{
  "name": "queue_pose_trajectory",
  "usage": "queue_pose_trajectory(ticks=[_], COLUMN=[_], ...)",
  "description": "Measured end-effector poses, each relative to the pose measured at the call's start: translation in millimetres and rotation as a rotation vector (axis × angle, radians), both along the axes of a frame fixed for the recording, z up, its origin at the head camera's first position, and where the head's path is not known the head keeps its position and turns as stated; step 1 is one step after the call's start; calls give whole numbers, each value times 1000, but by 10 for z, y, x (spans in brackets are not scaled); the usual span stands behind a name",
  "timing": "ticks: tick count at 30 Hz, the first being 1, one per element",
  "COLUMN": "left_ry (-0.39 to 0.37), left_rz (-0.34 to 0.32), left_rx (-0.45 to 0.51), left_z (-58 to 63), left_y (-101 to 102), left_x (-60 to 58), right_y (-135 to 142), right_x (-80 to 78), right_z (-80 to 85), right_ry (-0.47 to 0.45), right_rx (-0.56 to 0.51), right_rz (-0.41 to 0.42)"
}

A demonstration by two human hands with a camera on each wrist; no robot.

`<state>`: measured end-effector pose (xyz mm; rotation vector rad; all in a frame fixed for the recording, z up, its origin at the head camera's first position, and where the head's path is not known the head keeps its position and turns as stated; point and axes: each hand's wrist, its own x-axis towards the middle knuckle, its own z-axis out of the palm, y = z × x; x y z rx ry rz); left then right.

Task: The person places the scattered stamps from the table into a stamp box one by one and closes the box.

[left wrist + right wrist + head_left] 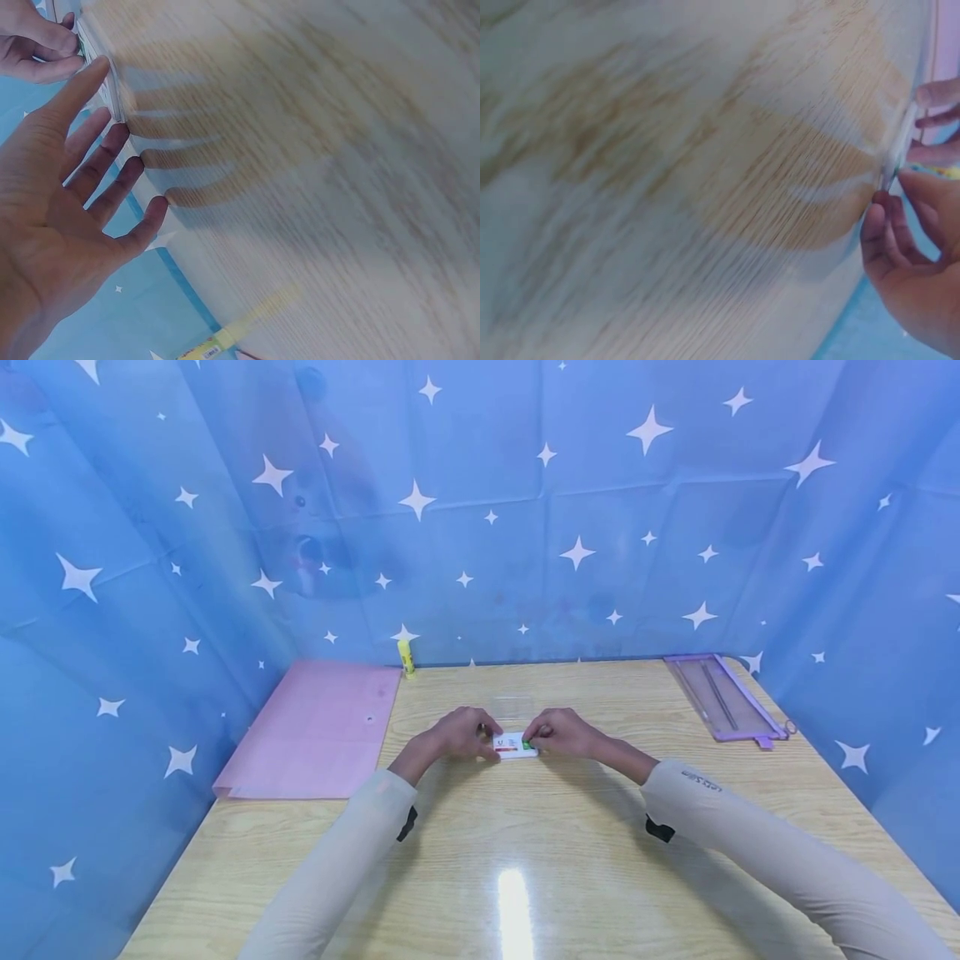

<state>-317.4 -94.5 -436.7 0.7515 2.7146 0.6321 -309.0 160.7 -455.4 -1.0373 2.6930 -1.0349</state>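
A flat white printed card or pack [507, 746], with a red strip and a green patch at its right end, lies at the middle of the table. My left hand [467, 732] holds its left end between thumb and fingers at opposite edges. In the left wrist view the fingers of my left hand [75, 172] are spread and only slightly bent. At the green end my right hand [566, 732] pinches with thumb and fingertips. The right wrist view shows my right hand [915, 247] at the pack's thin edge [897, 154]. Its printed face is hidden there.
Just behind the pack lies a clear plastic piece [513, 707]. A pink folder [322, 727] lies at the left, with a yellow glue stick [406, 658] upright beside its far corner. At the right back is a purple mesh zip pouch [723, 697] with long thin items inside.
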Motion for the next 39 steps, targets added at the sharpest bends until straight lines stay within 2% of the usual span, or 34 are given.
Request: queue_pose_trajectory(ticks=[8,13,20,25,33,39], left_ry=[3,-2,39,72,121,152], left_rz=[-16,19,78,86,122,109], left_rx=[6,41,94,131,98,32], left_z=[-1,-7,-17,-35,-101,-140], left_y=[-17,-36,-59,-70,-50,-12], left_x=[-24,-64,-140,-211,-339,-386], right_y=[30,47,54,57,21,-19], right_x=[-20,-69,-174,-255,-382,-455], right_z=[18,34,51,41,13,5], right_ry=[9,24,40,89,37,1], right_rx=[0,0,-16,-27,51,121], right_rz=[-5,-32,-87,-113,-192,-183])
